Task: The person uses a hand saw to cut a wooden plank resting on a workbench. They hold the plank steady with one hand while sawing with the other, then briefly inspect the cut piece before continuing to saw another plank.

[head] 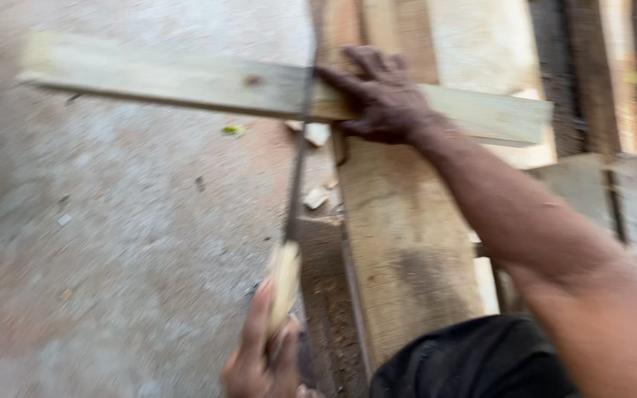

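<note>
A long pale wooden plank [171,77] lies crosswise over a wider board [399,236], its left part hanging out over the ground. My right hand [381,96] presses flat on the plank, just right of the cut line. My left hand [259,357] is shut on the pale wooden handle [284,280] of a hand saw. The thin saw blade [298,162] runs up from the handle and crosses the plank beside my right fingers. The view is blurred by motion.
Sandy ground [112,243] with small wood offcuts [316,197] and sawdust spreads to the left. More planks and boards [481,44] are stacked at the top right. My knee in dark cloth [473,357] is at the bottom.
</note>
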Demonstrator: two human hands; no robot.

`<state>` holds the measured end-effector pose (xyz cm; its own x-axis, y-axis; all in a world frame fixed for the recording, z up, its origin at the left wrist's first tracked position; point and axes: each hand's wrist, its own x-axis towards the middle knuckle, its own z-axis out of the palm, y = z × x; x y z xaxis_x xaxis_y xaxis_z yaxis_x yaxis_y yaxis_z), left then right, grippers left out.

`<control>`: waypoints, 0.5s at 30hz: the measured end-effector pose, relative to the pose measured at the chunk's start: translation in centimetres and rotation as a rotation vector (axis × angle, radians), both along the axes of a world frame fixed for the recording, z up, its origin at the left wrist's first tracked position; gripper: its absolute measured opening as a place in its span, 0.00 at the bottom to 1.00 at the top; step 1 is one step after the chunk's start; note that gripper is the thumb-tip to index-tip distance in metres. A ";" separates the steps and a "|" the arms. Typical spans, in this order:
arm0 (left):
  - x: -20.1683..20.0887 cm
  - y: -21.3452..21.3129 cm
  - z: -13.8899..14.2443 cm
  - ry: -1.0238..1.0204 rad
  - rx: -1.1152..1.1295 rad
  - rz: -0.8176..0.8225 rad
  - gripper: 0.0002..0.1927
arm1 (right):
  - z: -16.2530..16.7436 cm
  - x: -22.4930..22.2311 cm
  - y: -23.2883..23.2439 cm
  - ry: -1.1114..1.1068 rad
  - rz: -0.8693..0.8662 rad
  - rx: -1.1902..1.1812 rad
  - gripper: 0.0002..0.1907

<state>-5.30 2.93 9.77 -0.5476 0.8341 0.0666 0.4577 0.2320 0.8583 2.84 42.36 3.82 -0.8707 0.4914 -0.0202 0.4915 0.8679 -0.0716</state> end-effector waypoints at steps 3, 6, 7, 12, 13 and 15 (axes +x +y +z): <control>0.3 -1.4 -0.7 -0.004 -0.026 -0.021 0.29 | 0.0 0.4 0.0 -0.043 -0.047 -0.092 0.54; 0.4 -1.3 -1.7 -0.035 -0.074 -0.020 0.29 | 0.0 0.4 -0.1 -0.041 -0.065 -0.105 0.53; 0.4 -0.6 -1.9 -0.049 -0.091 -0.014 0.29 | 0.1 0.4 -0.2 -0.029 -0.070 -0.102 0.53; -0.1 3.9 -0.4 -0.147 -0.175 0.016 0.29 | 1.0 -0.3 -0.5 -0.062 -0.075 -0.140 0.53; -0.1 4.3 0.1 -0.129 -0.156 0.011 0.29 | 1.1 -0.4 -0.5 -0.057 -0.067 -0.119 0.52; -0.1 3.8 0.9 -0.105 -0.111 -0.014 0.29 | 1.3 -0.5 -0.6 -0.045 -0.048 -0.117 0.52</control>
<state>-5.45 6.72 10.64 -0.5351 0.8407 -0.0830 0.3710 0.3221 0.8710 2.31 41.80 5.16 -0.8430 0.5247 -0.1186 0.5376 0.8301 -0.1483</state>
